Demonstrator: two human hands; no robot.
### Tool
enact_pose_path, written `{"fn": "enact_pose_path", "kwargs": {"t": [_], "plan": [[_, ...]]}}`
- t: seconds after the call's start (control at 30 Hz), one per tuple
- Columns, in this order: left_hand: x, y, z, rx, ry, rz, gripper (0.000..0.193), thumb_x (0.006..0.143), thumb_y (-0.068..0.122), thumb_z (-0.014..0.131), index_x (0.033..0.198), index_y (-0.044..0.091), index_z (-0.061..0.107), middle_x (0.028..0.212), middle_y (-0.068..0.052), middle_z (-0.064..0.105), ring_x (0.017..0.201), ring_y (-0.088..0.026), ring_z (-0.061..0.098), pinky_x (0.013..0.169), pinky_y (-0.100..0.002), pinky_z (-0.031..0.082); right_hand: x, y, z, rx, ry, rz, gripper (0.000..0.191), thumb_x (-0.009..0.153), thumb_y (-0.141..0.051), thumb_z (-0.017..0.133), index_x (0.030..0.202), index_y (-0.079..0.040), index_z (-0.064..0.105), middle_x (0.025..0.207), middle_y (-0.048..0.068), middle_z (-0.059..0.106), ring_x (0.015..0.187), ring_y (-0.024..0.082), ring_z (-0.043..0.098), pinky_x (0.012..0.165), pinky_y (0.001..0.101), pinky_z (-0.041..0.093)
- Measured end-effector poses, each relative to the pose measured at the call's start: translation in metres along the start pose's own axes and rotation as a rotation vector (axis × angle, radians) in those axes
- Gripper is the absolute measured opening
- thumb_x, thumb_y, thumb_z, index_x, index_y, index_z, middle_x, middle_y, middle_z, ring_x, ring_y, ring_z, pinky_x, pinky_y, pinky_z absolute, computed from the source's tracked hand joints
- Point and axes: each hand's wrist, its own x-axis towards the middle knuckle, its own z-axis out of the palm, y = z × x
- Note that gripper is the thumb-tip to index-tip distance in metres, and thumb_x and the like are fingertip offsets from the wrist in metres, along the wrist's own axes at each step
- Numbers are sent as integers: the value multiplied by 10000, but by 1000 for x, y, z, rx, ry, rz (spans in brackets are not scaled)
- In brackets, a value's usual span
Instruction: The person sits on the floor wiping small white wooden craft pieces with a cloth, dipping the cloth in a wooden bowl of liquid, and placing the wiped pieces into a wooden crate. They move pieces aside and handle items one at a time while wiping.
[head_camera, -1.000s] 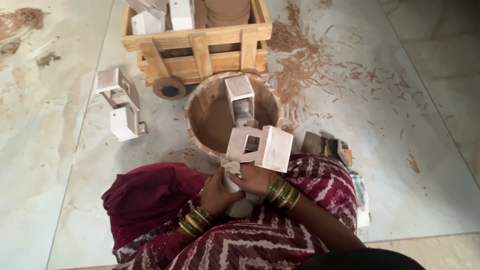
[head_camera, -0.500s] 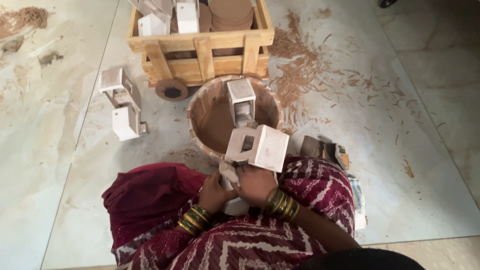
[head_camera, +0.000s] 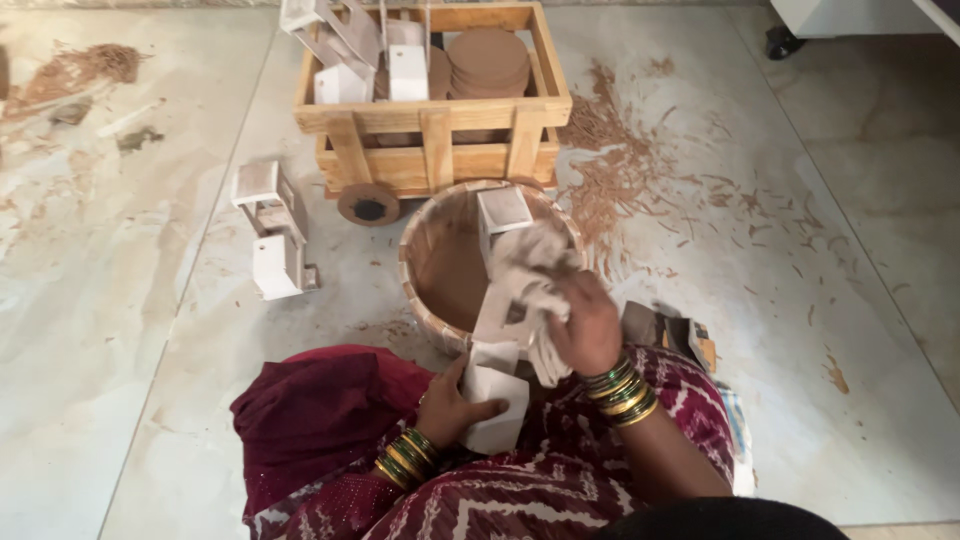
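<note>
A white wooden piece (head_camera: 497, 395) lies in the person's lap, just in front of the round basket (head_camera: 425, 250). The left hand (head_camera: 452, 405) grips its lower block, fingers curled round the near side and thumb across the front face. The piece rises from that block towards the basket, and its upper part is hidden under a pale cloth (head_camera: 530, 275). The right hand (head_camera: 583, 325) presses the cloth against the upper part, fingers closed on the bunched fabric; a loose end hangs down beside the piece. Both wrists carry green and gold bangles (head_camera: 622, 388).

Another white piece (head_camera: 500, 210) stands in the basket, against its far rim. Beyond the basket, touching it or nearly so, stands a wooden cart (head_camera: 435, 125) with a dark wheel. The cart holds more white pieces on its left side and a stack of brown round discs (head_camera: 487, 60) on its right. To the left of the cart, two white pieces (head_camera: 272, 240) sit on the floor, close together and well apart from the hands. Brown shavings (head_camera: 625, 165) are scattered on the tiles (head_camera: 860, 260) to the right of the cart. A small dark packet (head_camera: 670, 335) lies just beside the person's right knee.
</note>
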Motion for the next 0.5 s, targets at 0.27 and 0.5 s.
{"fn": "enact_pose_path", "kwargs": {"t": [0.27,0.5], "plan": [[33,14,-36,-530,28,-220,752,760,355,757,1416,51,551,1221,-157,736,1081,-281,719,935,-391,585,-43,164,26,713,310,1013,261,1036,-180,612,1152,34,704,936,131,769,790,278,711,679,384,562],[137,29,-78,-806,67,-102,612,935,400,669,1350,-41,584,1200,-161,678,1041,-254,660,917,-390,526,-70,240,52,843,132,827,391,995,-326,577,1172,18,641,962,127,749,753,213,729,636,301,607]]}}
